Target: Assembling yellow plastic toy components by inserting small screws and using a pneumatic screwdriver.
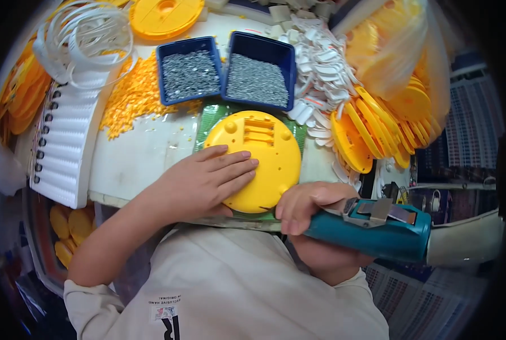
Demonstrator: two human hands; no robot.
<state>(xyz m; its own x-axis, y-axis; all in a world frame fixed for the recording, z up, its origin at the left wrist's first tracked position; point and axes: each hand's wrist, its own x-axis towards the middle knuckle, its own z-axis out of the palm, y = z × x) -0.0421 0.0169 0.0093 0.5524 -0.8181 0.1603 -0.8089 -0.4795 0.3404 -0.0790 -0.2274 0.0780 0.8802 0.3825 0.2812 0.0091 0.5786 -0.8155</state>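
Observation:
A round yellow plastic housing lies in front of me on a green mat, its ribbed battery recess toward the far side. My left hand rests flat on its left half, fingers stretched out. Close to the housing's lower right edge, my right hand is wrapped around a teal electric screwdriver, which lies nearly sideways with its thick end to the right. The fingers hide the tool's tip, so I cannot tell whether it touches the housing.
Two blue bins of small silvery screws stand behind the housing. Small yellow parts and a white foam tray are on the left. White plastic pieces and stacked yellow housings crowd the right. White loops lie far left.

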